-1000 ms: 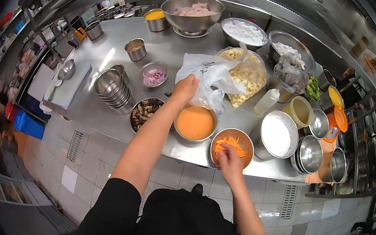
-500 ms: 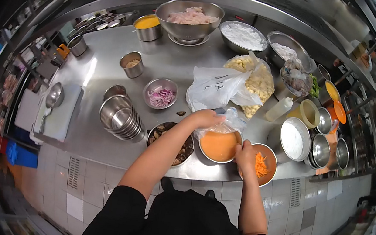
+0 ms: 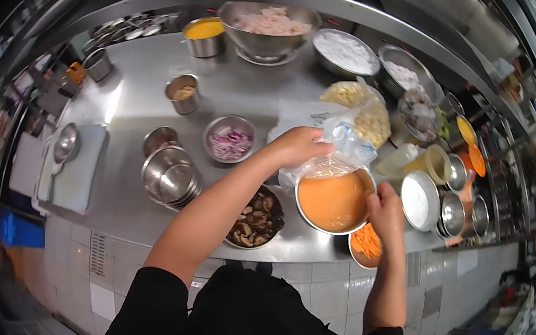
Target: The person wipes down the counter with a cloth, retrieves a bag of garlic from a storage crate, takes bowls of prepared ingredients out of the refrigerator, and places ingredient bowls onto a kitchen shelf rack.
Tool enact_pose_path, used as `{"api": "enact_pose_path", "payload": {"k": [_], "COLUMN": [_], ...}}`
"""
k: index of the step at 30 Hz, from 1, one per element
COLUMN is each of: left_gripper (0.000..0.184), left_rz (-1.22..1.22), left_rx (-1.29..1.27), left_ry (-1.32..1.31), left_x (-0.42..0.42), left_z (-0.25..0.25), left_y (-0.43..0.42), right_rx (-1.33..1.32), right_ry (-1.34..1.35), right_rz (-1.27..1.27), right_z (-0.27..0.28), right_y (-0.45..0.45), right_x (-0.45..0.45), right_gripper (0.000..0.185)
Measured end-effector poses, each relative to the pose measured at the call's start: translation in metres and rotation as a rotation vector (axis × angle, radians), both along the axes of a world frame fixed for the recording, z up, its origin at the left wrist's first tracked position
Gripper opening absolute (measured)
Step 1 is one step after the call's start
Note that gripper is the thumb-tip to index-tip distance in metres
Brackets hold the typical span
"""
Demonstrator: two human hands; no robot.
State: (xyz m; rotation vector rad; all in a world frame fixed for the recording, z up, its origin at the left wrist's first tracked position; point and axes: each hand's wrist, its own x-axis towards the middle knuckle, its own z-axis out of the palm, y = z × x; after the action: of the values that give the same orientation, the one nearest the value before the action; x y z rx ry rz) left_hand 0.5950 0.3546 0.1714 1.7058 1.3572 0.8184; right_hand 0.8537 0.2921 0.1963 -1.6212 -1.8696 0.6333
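My left hand (image 3: 302, 147) is closed on a crumpled clear plastic bag (image 3: 346, 143), which hangs over the far left rim of a metal pot (image 3: 330, 231). Smooth orange liquid (image 3: 331, 201) fills much of this pot. My right hand (image 3: 386, 210) grips the pot's right side, fingers wrapped at the rim. Below that hand, partly covered by the pot, is a bowl of shredded carrot (image 3: 366, 242). Under my left forearm sits a bowl of dark sliced mushrooms (image 3: 257, 221), partly hidden by the arm.
Chopped red onion (image 3: 230, 143) fills a bowl left of my hand. Stacked metal cups (image 3: 170, 175) stand farther left, near a white cutting board (image 3: 79, 171). Behind are raw meat (image 3: 272, 22), white powder (image 3: 345, 51) and a bag of pale yellow pieces (image 3: 372, 121). A white-filled pot (image 3: 418, 199) stands right.
The pot of orange liquid looks larger and closer, shifted right and now overlapping the carrot bowl. My left hand has moved up with the plastic bag, uncovering more of the liquid.
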Motion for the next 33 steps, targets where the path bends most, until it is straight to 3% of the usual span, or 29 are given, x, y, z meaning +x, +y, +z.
{"api": "enact_pose_path", "payload": {"k": [7, 10, 13, 17, 19, 21, 24, 28, 30, 33], "left_gripper": [0.033, 0.030, 0.027, 0.028, 0.032, 0.036, 0.033, 0.027, 0.025, 0.023], "left_rz": [0.457, 0.610, 0.792, 0.921, 1.136, 1.223, 1.126, 1.085, 0.870, 0.964], "left_rx": [0.096, 0.330, 0.403, 0.460, 0.451, 0.341, 0.299, 0.064, 0.066, -0.095], "left_ry": [-0.136, -0.261, -0.316, -0.390, -0.454, -0.447, -0.665, -1.103, -1.320, -1.333], "left_x": [-0.124, -0.214, -0.281, -0.423, -0.491, -0.548, -0.642, -0.683, -0.697, -0.681], "left_z": [0.073, 0.061, 0.080, 0.045, 0.030, 0.016, -0.051, -0.091, -0.125, -0.113], "left_y": [-0.039, -0.044, -0.085, -0.101, -0.116, -0.138, -0.158, -0.205, -0.233, -0.286], "right_rx": [0.019, 0.049, 0.038, -0.007, -0.073, -0.109, -0.172, -0.378, -0.406, -0.479], "right_ry": [0.113, 0.115, 0.140, 0.182, 0.186, 0.221, 0.236, 0.385, 0.557, 0.635], "right_rz": [0.348, 0.456, 0.566, 0.643, 0.640, 0.607, 0.519, 0.360, 0.246, 0.093], "right_z": [0.060, 0.079, 0.089, 0.082, 0.075, 0.061, 0.023, -0.029, -0.057, -0.088], "right_y": [0.031, 0.034, 0.036, 0.036, 0.035, 0.038, 0.058, 0.090, 0.104, 0.129], "right_x": [-0.104, -0.179, -0.271, -0.404, -0.466, -0.524, -0.605, -0.688, -0.717, -0.755], "right_gripper": [0.022, 0.021, 0.019, 0.019, 0.020, 0.020, 0.021, 0.028, 0.032, 0.029]}}
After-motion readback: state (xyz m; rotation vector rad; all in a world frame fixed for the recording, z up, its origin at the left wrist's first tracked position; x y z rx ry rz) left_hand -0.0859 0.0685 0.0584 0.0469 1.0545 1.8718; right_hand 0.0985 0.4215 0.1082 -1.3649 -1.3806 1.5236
